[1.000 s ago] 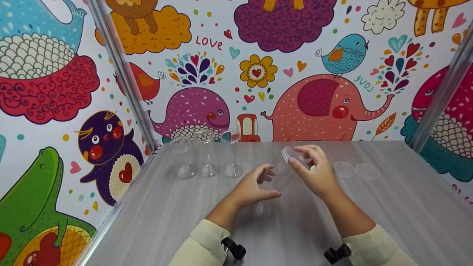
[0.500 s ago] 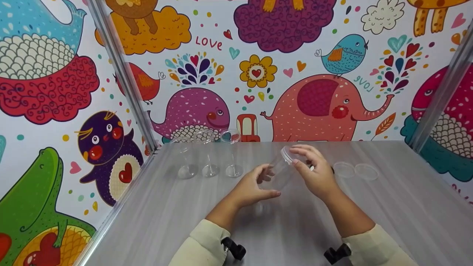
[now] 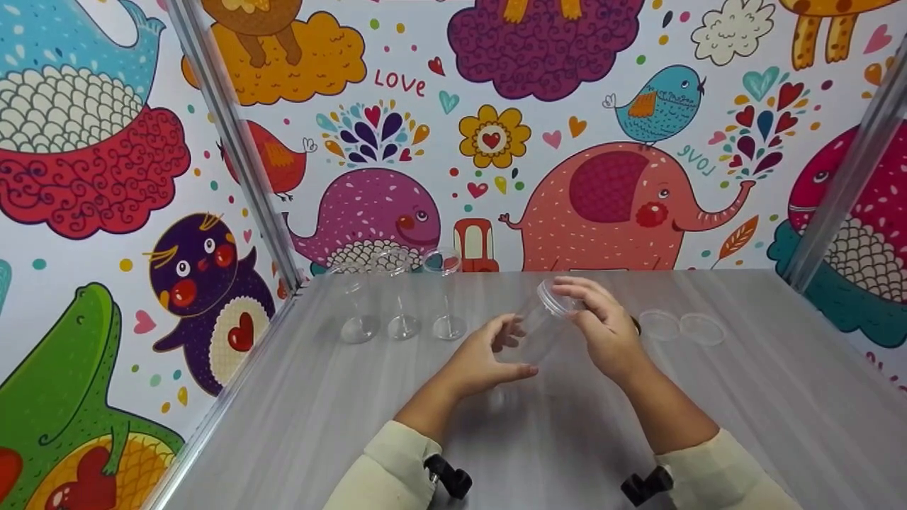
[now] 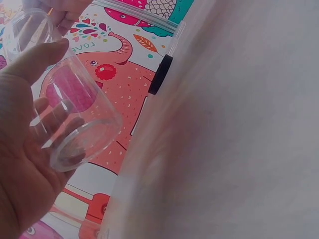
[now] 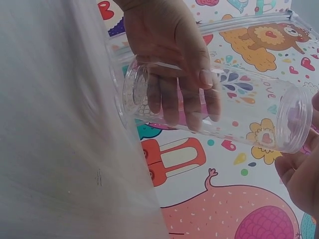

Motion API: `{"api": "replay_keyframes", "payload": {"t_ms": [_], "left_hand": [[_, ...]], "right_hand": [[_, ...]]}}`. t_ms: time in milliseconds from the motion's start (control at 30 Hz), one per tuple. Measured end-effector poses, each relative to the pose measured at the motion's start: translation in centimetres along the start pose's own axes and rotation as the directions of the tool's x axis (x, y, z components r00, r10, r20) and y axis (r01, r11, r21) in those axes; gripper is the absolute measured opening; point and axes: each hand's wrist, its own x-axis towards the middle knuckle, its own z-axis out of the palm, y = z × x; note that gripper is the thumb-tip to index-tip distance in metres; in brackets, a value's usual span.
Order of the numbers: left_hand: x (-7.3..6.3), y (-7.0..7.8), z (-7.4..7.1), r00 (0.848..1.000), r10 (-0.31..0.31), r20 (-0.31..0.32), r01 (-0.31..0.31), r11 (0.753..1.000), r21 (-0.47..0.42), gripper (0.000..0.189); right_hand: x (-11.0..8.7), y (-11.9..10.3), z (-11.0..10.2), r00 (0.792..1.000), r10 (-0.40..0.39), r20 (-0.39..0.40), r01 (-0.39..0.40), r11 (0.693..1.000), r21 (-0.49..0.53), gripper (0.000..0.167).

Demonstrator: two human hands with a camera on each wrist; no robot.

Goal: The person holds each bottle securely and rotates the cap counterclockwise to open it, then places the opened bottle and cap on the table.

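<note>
A tall clear plastic jar [image 5: 239,107] is held tilted above the table, its top toward the upper right in the head view. My left hand [image 3: 482,358] grips its body near the lower end, thumb on the near side and fingers behind; they show through the wall in the right wrist view. Over the ridged upper end sits a clear round lid [image 3: 555,299]. My right hand [image 3: 611,340] holds this lid at its edge, fingers over the top and thumb lower down. The right fingertips are only partly in the right wrist view.
Three clear jars stand in a row at the back left, the nearest to me being a jar [image 3: 448,326]. Two clear lids lie right of my right hand, one lid [image 3: 703,330] farther out. A black disc [image 4: 160,74] is on the grey table [image 3: 340,439]. Printed panels enclose the back and sides.
My right thumb and fingers have shifted round the lid, the thumb drawing back to the right. The left hand and jar have stayed nearly still.
</note>
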Motion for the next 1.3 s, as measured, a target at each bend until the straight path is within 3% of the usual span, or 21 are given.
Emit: {"api": "replay_keyframes", "payload": {"t_ms": [100, 267, 533, 1033, 1300], "left_hand": [[0.00, -0.02, 0.07, 1.000, 0.001, -0.001, -0.001, 1.000, 0.008, 0.084], [-0.11, 0.14, 0.19, 1.000, -0.019, -0.005, 0.019, 1.000, 0.015, 0.084], [-0.15, 0.27, 0.28, 1.000, -0.024, -0.007, 0.024, 1.000, 0.018, 0.087], [0.04, 0.21, 0.15, 1.000, -0.006, -0.016, 0.006, 1.000, 0.011, 0.086], [-0.01, 0.20, 0.10, 1.000, 0.002, -0.016, -0.002, 1.000, 0.013, 0.088]], "right_hand": [[0.05, 0.13, 0.06, 1.000, 0.004, -0.024, -0.005, 0.999, -0.052, 0.035], [0.19, 0.24, 0.10, 0.995, 0.055, -0.080, -0.067, 0.986, -0.154, 0.044], [0.20, -0.22, -0.03, 0.993, 0.091, -0.071, -0.103, 0.977, -0.189, 0.040], [-0.03, 0.05, 0.02, 0.999, 0.011, -0.037, -0.015, 0.993, -0.113, 0.030], [-0.05, -0.10, -0.04, 1.000, 0.006, -0.007, -0.006, 1.000, 0.002, 0.042]]}}
